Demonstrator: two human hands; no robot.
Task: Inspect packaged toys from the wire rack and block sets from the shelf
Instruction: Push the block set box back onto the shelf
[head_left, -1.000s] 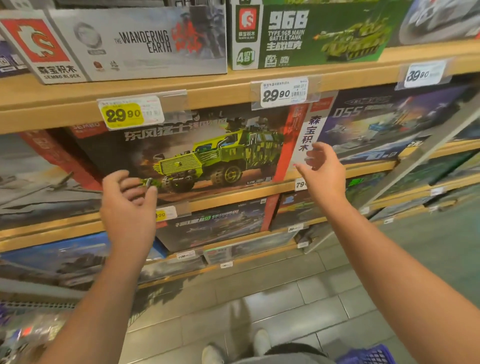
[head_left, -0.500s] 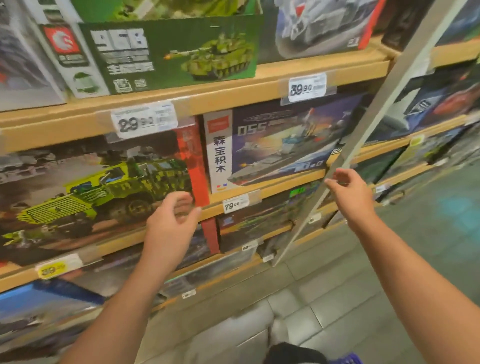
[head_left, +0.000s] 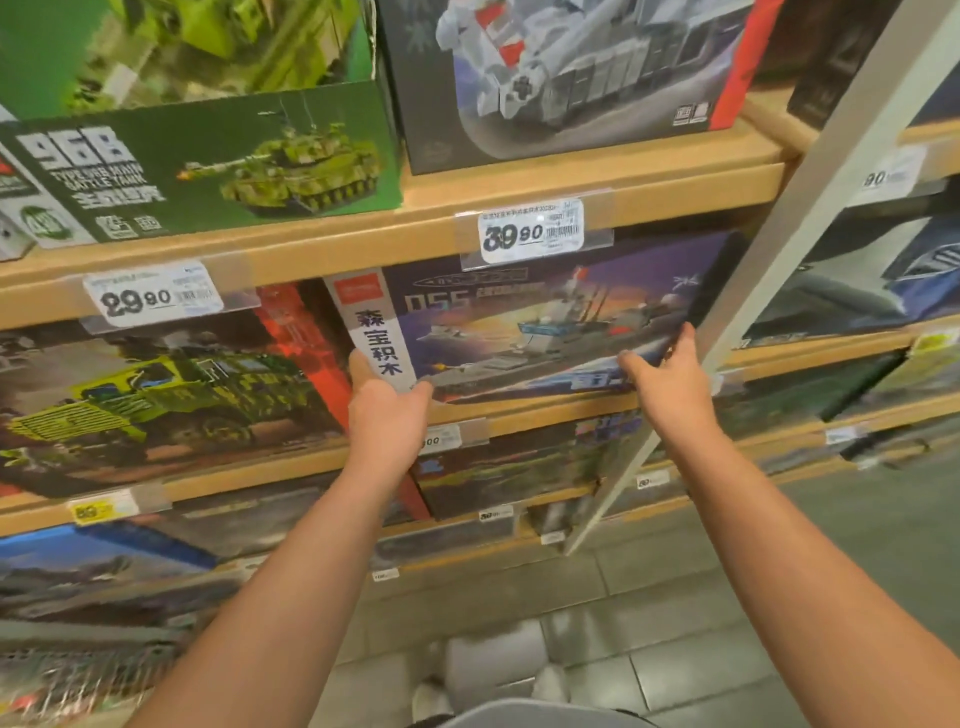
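Purple warship box (head_left: 545, 317), one, two hands gripping, left hand (head_left: 387, 415), right hand (head_left: 670, 387)

Price tags (head_left: 531, 230), tiled floor (head_left: 675, 597)

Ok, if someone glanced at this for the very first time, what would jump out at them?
First, the two hands at centre: the left hand and the right hand grip the lower corners of the purple 055 warship box on the middle shelf. Next, the green 96B tank box up on the shelf above, and the white 39.90 price tag on the shelf edge just over the warship box.
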